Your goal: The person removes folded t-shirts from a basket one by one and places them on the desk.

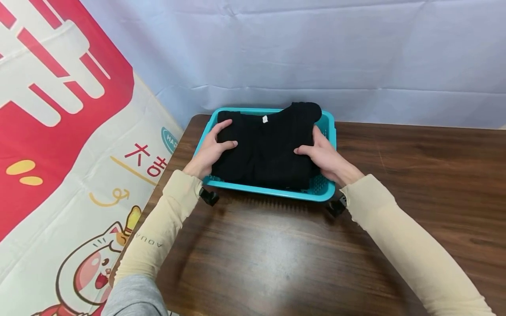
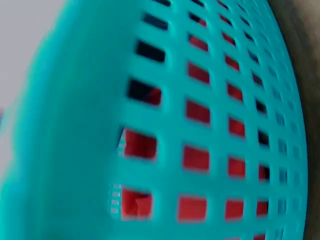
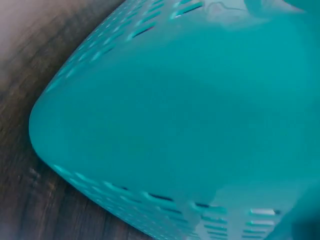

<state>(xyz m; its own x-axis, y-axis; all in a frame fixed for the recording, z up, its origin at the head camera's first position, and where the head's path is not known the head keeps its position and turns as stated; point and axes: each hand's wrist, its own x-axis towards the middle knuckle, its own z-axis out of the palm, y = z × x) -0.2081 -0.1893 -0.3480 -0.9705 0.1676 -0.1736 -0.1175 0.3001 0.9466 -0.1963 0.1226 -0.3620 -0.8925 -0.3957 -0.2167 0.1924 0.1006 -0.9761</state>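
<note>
A folded black garment (image 1: 272, 149) with a small white tag (image 1: 265, 119) lies in the turquoise plastic basket (image 1: 272, 191); its upper right corner rises over the back rim. My left hand (image 1: 209, 151) grips its left side, thumb and index finger spread on top and the other fingers hidden. On the right side, my right hand (image 1: 324, 153) holds the garment with the thumb on top and the fingers down by its edge. In the left wrist view, red cloth (image 2: 196, 157) shows through the holes of the basket wall (image 2: 215, 100). The right wrist view is filled by a rounded basket corner (image 3: 165, 120).
The basket stands at the back left of a dark wooden table (image 1: 253, 254), close to a pale hanging cloth (image 1: 316, 52). A red and white printed banner (image 1: 99, 175) hangs along the left edge. Table surface extends to the right (image 1: 427, 175) and in front.
</note>
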